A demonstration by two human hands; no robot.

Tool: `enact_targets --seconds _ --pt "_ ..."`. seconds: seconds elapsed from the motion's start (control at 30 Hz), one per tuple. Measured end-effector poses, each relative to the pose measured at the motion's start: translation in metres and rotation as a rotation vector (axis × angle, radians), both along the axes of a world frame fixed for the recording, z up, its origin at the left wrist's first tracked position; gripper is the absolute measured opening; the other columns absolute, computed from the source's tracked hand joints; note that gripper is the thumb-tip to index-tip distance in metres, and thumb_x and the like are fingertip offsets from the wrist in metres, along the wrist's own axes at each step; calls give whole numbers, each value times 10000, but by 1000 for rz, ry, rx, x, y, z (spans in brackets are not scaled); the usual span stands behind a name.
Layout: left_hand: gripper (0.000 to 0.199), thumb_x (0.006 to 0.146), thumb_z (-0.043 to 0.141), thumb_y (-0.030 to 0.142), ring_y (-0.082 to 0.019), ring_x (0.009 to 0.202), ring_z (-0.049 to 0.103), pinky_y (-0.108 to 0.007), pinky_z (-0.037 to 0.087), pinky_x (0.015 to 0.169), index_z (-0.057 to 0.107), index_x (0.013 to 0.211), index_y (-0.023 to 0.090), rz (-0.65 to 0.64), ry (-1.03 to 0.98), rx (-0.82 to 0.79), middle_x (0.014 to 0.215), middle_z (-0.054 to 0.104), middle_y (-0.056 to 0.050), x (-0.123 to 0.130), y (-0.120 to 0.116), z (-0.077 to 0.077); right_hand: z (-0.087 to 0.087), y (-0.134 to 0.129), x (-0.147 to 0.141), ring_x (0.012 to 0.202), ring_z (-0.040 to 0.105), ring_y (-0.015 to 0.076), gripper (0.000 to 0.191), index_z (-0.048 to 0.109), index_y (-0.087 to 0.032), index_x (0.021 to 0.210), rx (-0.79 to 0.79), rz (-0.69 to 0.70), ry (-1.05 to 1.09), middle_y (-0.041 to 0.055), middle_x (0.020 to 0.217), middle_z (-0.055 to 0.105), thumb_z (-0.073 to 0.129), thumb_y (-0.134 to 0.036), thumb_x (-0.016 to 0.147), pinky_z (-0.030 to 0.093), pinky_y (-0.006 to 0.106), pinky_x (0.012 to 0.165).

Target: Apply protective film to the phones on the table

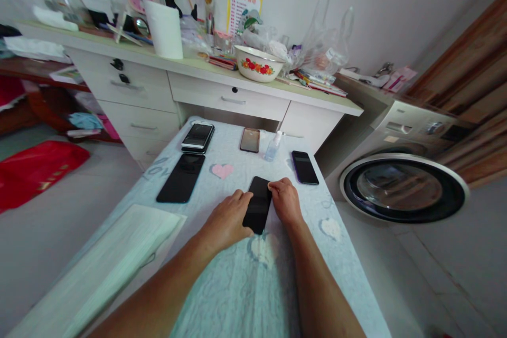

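Note:
A black phone (pixel 258 205) lies screen up on the cloth-covered table, between my two hands. My left hand (pixel 229 217) grips its left side, thumb at the near left corner and fingers along the edge. At the upper right edge, the closed fingers of my right hand (pixel 285 199) press against the same phone. Beyond it are a clear spray bottle (pixel 273 147) and a translucent brownish phone case (pixel 250 140). Another dark phone (pixel 304 167) rests to the right. On the left lie a large black phone (pixel 181 178) and a stack of phones with a white-edged one (pixel 197 135) on top.
A folded pale cloth or pack (pixel 106 264) lies at the table's left edge. Behind stands a white drawer desk (pixel 233 99) with a floral bowl (pixel 259 65) and a white paper roll (pixel 163 30). A washing machine (pixel 396 132) with its round door open is at the right.

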State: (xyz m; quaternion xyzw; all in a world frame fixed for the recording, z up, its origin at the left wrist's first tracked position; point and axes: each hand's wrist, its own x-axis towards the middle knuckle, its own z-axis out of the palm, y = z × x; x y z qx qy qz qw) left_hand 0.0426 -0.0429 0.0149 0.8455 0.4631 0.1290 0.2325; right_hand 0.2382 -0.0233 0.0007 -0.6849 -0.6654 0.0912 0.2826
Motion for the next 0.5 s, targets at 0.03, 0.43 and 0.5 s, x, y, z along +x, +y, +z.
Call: enact_targets --seconds 0.03,0.43,0.5 --pt "727 629 739 293 -262 1088 559 -362 441 935 416 1275 209 0 6 0 1196 516 -89 1 -1 -1 1 -1 -1 828 582 145 243 744 -204 919 -6 18 -2 50 904 617 514 -138 876 424 231 798" --pt "543 637 753 369 -241 954 604 -327 460 793 491 1081 199 -3 9 -55 1084 536 -60 4 -6 9 3 -3 -6 841 586 144 246 742 -215 940 -15 155 -16 37 895 602 517 -135 880 428 234 797" --pt "531 648 748 388 -240 962 603 -330 459 809 490 1073 201 3 -4 -44 1087 542 -62 4 -5 7 1 -1 -4 849 585 148 247 740 -213 942 -4 96 -18 42 904 602 512 -139 883 425 236 801"
